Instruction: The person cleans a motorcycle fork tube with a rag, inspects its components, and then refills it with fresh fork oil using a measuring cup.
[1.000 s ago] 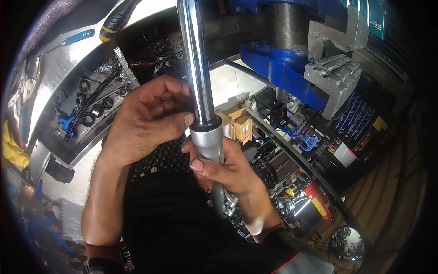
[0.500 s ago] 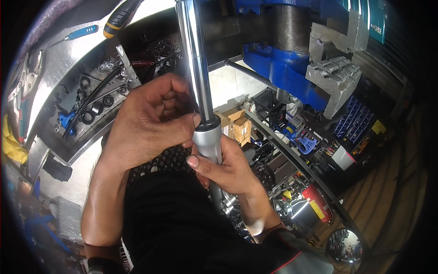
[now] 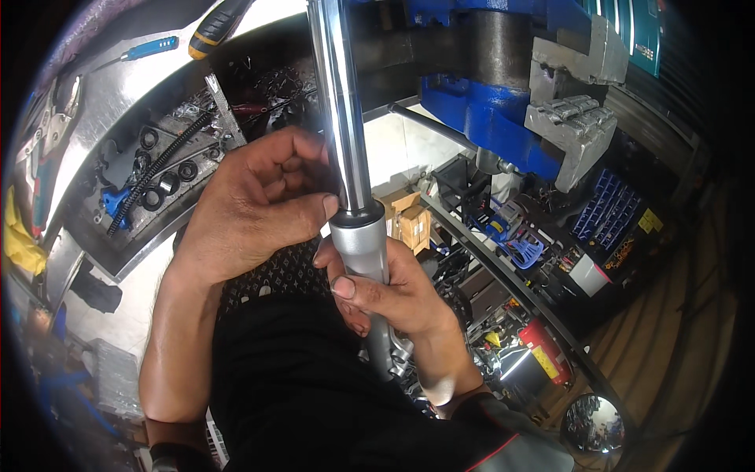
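A motorcycle fork leg stands tilted in front of me, with a polished chrome tube [image 3: 340, 110] running into a silver lower leg [image 3: 364, 248]. A black ring-shaped seal [image 3: 359, 215] sits where the two meet. My right hand [image 3: 393, 295] is closed round the silver part, its thumb across the front. Beside the chrome tube, just above the seal, my left hand [image 3: 255, 204] is curled against it. The left thumb tip lies at the tube's left edge, and some left fingertips are hidden behind the tube. Bolted clamp ends show below my right hand.
A blue vise [image 3: 484, 118] with grey jaws [image 3: 570, 130] stands at the upper right. On the left, a metal tray [image 3: 118, 256] holds a coil spring [image 3: 157, 173] and several black rings. Blue [image 3: 149, 49] and black-yellow [image 3: 214, 35] screwdrivers lie above it. A red extinguisher [image 3: 544, 354] is lower right.
My left thumb has drawn slightly left, off the seal's edge. The right thumb sits a little lower in view, and more of the right fingertips shows. The view has shifted slightly.
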Tool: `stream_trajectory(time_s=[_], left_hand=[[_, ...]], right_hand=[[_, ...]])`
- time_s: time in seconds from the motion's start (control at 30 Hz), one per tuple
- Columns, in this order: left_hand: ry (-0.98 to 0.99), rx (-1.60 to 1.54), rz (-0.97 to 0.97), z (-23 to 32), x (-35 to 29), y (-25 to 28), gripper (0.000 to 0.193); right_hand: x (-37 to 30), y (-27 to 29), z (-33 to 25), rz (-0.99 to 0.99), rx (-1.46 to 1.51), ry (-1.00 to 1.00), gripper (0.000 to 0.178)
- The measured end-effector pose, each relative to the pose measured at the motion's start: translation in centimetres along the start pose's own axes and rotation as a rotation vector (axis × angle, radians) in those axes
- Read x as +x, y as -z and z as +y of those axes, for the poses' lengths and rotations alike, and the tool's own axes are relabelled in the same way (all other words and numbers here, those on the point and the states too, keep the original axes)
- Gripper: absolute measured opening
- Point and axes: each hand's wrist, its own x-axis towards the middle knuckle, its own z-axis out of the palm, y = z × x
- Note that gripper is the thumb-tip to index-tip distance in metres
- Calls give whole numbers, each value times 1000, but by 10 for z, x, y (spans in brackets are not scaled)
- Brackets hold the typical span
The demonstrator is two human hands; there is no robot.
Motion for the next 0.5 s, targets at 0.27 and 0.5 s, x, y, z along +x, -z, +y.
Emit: stream_trajectory(time_s=[0.27, 0.5], left_hand=[[-25, -112, 7, -7, -8, -2, 30], [286, -45, 12, -25, 2, -30, 33]], right_hand=[[-4, -7, -3, -45, 94, -9, 34], [0, -15, 5, 127, -59, -70, 33]])
